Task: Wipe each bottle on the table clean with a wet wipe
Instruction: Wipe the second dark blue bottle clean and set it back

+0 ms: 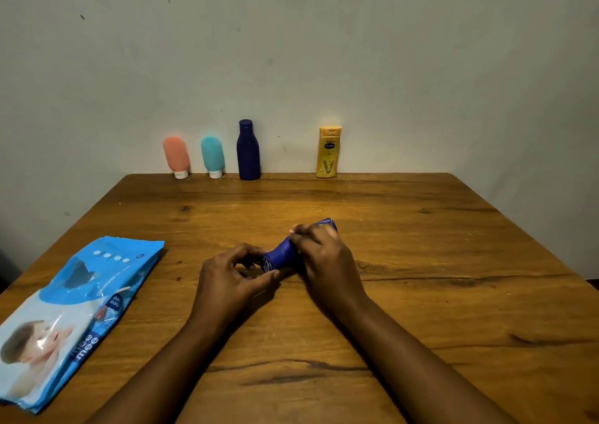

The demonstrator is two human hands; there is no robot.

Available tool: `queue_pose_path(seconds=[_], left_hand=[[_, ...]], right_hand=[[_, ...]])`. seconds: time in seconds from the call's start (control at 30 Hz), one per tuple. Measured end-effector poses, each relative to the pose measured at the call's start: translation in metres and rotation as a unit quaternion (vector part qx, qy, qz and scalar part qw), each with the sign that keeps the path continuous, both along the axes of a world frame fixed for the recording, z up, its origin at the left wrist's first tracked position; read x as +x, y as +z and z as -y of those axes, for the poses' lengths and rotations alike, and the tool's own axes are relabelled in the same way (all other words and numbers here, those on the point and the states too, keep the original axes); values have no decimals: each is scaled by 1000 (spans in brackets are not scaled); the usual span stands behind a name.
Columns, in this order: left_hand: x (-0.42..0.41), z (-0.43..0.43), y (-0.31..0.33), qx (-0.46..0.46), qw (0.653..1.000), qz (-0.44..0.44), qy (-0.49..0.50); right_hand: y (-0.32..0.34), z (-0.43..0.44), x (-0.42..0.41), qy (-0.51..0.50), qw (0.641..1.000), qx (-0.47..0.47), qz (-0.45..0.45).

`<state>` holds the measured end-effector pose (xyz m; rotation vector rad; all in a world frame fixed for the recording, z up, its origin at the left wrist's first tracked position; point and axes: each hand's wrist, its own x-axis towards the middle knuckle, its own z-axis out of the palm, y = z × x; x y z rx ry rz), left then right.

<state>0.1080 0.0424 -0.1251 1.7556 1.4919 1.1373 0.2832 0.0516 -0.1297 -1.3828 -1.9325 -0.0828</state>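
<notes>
A blue tube-shaped bottle lies tilted over the middle of the wooden table. My left hand pinches its cap end with thumb and fingers. My right hand wraps round its body, hiding most of it; the flat far end sticks out past the fingers. I cannot make out a wipe under the right hand. Along the wall stand a pink bottle, a teal bottle, a dark blue bottle and a yellow bottle.
A blue pack of wet wipes lies flat at the table's front left. The table's far edge meets a plain wall.
</notes>
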Motion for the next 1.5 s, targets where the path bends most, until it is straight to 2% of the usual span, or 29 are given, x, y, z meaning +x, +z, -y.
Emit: queue_pose_path(seconds=[0.07,0.23,0.33,0.47,0.6,0.7,0.73,0.87,0.93,1.1,1.23,1.3,1.43,1.5], left_hand=[[-1,0,1,-3,1000,-6,-1],[1,-1,3,5,999,-33,-6],[0,-2,3,-2,1000,-29,-3],[-2,-3,4,-12,1000,-16,0],[-1,-3,4,-7,1000,-27,-5],[0,-3,4,-13,1000,-27,-1],[1,-3,3,-26,1000,-10,4],[0,-5,2,-125,979,158,-7],[-1,-9,1,-138,977,162,-18],[0,-8,2,-113,987,115,-11],[-3,-11,2,-153,970,190,-19],[-4,-11,3,-161,969,188,-20],[0,-10,4,-128,984,120,-1],[1,-9,5,-116,987,111,-3]], right_hand=[[-2,-4,2,8,1000,3,14],[-4,-29,40,-106,986,-28,-124],[-3,-21,31,-80,991,-22,-107],[-6,-7,9,5,1000,3,-26],[-4,-29,30,-81,992,-29,-90],[-3,-29,31,-91,991,-37,-89],[-2,-24,24,-79,993,-36,-78],[-2,6,-7,30,999,-32,-25],[-2,10,-6,51,998,-38,-17],[-1,-3,13,-34,997,-45,-56],[3,16,-11,56,998,-23,7],[2,15,-10,71,997,-26,9],[-3,-9,18,-39,996,-56,-66],[-3,-13,22,-66,993,-56,-75]])
